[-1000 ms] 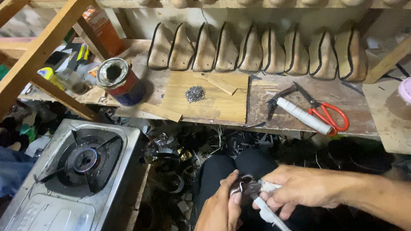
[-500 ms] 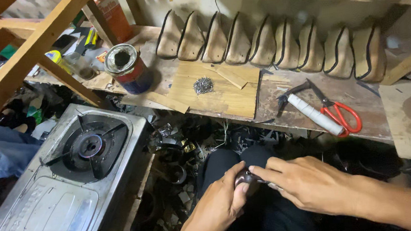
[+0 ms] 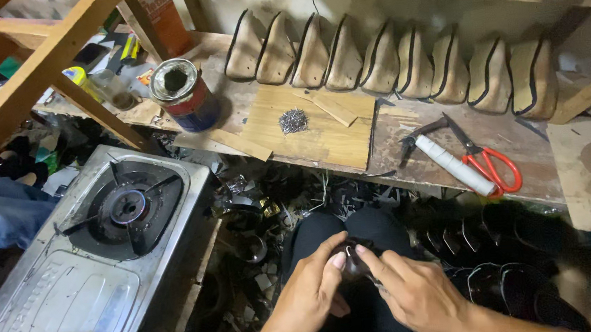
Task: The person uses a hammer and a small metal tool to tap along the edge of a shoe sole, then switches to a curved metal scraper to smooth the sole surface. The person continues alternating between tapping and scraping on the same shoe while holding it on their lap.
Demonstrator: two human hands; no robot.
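Both hands meet low in the view, over the person's dark-trousered lap; the left hand [image 3: 311, 293] and the right hand [image 3: 415, 293] pinch a small dark piece [image 3: 351, 260] between thumbs and fingertips, mostly hidden, so its kind is unclear. Ahead, on the wooden bench [image 3: 412, 151], a heap of small nails [image 3: 293, 121] lies on a plywood board [image 3: 321, 136]; an open tin can [image 3: 183, 94] stands to its left; a white-handled hammer [image 3: 448, 162] lies beside red-handled scissors [image 3: 486, 159]; a single-burner gas stove [image 3: 101, 256] sits lower left.
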